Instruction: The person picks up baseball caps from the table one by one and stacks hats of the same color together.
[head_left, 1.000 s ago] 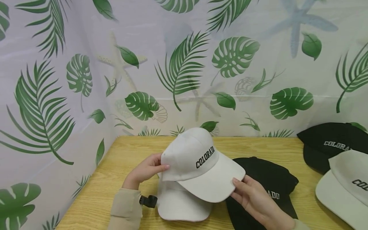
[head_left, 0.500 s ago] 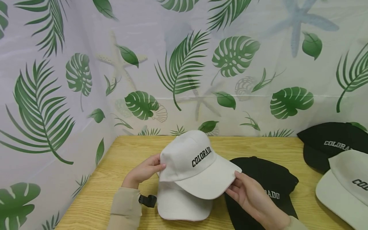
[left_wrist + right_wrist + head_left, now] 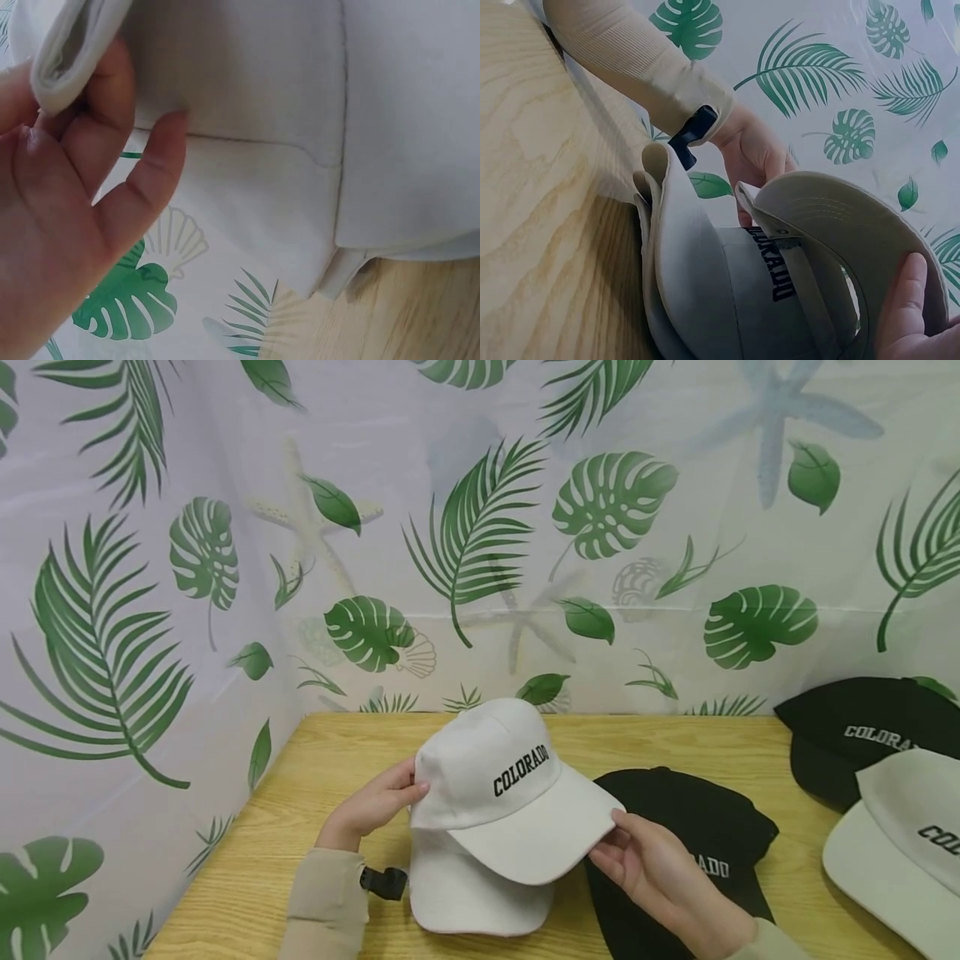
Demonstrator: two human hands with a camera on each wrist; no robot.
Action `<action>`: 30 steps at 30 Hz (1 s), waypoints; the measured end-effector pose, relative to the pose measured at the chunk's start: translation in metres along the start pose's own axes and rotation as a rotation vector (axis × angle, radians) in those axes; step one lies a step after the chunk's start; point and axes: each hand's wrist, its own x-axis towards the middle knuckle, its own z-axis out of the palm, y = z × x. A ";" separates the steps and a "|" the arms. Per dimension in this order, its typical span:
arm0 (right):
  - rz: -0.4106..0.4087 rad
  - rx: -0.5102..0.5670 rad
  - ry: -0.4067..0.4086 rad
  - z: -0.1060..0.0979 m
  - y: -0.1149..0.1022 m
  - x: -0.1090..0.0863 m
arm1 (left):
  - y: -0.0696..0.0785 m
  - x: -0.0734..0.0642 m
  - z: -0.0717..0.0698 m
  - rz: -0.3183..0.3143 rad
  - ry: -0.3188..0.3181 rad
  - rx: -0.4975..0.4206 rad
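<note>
A white baseball cap (image 3: 480, 777) lettered COLORADO is held tilted, its brim toward the lower right. My left hand (image 3: 371, 806) pinches its back edge between thumb and fingers; in the left wrist view that hand (image 3: 90, 172) has the folded cloth edge in its grasp. At the brim's right corner, my right hand (image 3: 656, 872) grips with the thumb on top and fingers beneath. Right under the held cap lies a white cap stack (image 3: 480, 902), mostly covered. Several layered brims (image 3: 664, 217) of that stack show in the right wrist view.
A black COLORADO cap (image 3: 675, 810) lies beneath my right forearm. Farther right are another black cap (image 3: 870, 735) and an off-white cap (image 3: 892, 843), cut off by the frame. A leaf-patterned cloth (image 3: 480, 527) borders the wooden table (image 3: 330, 760) behind and left.
The held white cap has shifted slightly left and down toward the white stack. Both hands moved with it, and the right fingers now sit nearer the brim's corner.
</note>
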 end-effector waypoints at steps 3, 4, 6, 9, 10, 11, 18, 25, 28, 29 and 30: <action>0.018 -0.013 -0.035 -0.001 0.001 -0.004 | -0.001 0.001 -0.001 0.005 0.036 0.006; 0.021 -0.018 -0.051 -0.002 0.002 -0.005 | -0.001 0.001 -0.001 0.006 0.052 0.007; 0.028 -0.027 -0.090 -0.002 0.003 -0.008 | -0.002 0.001 -0.002 0.007 0.090 0.006; 0.047 -0.034 -0.156 -0.001 0.005 -0.013 | -0.003 0.001 -0.002 0.002 0.150 0.003; 0.055 -0.035 -0.174 0.000 0.006 -0.014 | -0.003 0.001 -0.002 -0.003 0.172 0.002; 0.066 -0.034 -0.193 0.000 0.007 -0.015 | -0.003 0.002 -0.002 -0.008 0.194 0.001; 0.136 0.000 -0.288 0.006 0.022 -0.018 | -0.004 0.005 0.000 -0.053 0.286 -0.030; 0.173 -0.013 -0.203 0.006 0.033 -0.013 | -0.009 0.007 0.000 -0.068 0.255 -0.025; 0.159 -0.021 -0.145 0.004 0.034 -0.010 | -0.009 0.007 0.000 -0.076 0.265 -0.015; 0.151 -0.021 -0.133 0.004 0.035 -0.009 | -0.010 0.007 0.000 -0.077 0.270 -0.012; 0.144 -0.019 -0.122 0.003 0.035 -0.008 | -0.010 0.007 0.000 -0.076 0.273 -0.012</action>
